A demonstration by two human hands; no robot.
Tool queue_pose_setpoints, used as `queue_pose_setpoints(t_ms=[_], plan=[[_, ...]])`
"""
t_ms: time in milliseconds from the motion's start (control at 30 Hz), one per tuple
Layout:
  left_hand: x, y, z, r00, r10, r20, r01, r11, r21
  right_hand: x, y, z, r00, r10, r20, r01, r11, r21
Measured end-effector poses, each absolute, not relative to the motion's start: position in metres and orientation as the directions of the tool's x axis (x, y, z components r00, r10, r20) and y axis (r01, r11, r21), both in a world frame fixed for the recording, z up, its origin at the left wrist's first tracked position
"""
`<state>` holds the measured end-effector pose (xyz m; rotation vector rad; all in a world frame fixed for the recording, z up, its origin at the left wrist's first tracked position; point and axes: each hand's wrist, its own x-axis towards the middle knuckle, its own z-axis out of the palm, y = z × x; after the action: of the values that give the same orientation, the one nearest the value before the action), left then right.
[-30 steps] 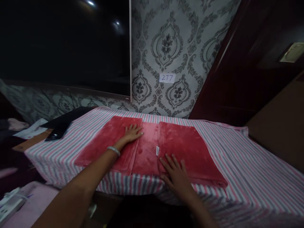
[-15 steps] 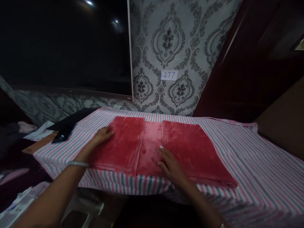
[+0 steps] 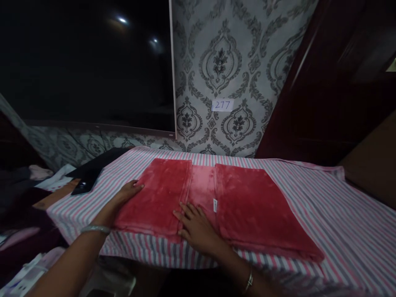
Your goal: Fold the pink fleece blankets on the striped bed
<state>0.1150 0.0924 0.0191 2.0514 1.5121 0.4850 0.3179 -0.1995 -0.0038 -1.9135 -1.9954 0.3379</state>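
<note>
A red plush blanket (image 3: 253, 202) lies on the table, its left and right sides folded inward with a paler strip of single layer between them. My left hand (image 3: 128, 193) rests at the outer edge of the left folded side, fingers stretched over it. On the inner edge of that same side, near the front, my right hand (image 3: 196, 227) lies with fingers spread, partly over the pale strip. A small white tag (image 3: 215, 205) shows beside the inner edge of the right fold. Neither hand grips anything that I can see.
A striped cloth (image 3: 328, 214) in pink, grey and white covers the table. At its left lies a dark flat object (image 3: 88, 181). Behind hang a large dark screen (image 3: 93, 66) and a paper marked 277 (image 3: 222, 105). Clothes (image 3: 27, 206) are piled at the far left.
My right hand has moved left from the middle strip to the inner edge of the left fold, uncovering the tag. My left hand has slid slightly nearer along the outer edge.
</note>
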Motion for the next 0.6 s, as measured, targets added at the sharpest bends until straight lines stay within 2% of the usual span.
queue_pose_setpoints(t_ms=[67,200,333,500,600], plan=[[0.118,0.09,0.016,0.31,0.951,0.001,0.767,-0.25,0.591,0.317,-0.201,-0.009,-0.011,0.995,0.098,0.906,0.051,-0.42],[0.118,0.083,0.016,0.306,0.951,0.035,0.741,-0.261,0.619,0.318,-0.203,-0.011,-0.02,0.996,0.09,0.883,0.06,-0.465],[0.113,0.075,0.022,0.302,0.953,0.013,0.682,-0.225,0.696,0.333,-0.189,-0.01,0.024,0.998,0.064,0.794,0.02,-0.608],[0.119,0.085,0.035,0.287,0.957,-0.032,0.609,-0.156,0.778,0.369,-0.138,-0.01,0.177,0.974,0.142,0.483,0.04,-0.875],[0.132,0.101,0.04,0.261,0.964,-0.04,0.64,-0.142,0.755,0.387,-0.108,-0.005,0.235,0.972,-0.005,0.193,-0.052,-0.98]])
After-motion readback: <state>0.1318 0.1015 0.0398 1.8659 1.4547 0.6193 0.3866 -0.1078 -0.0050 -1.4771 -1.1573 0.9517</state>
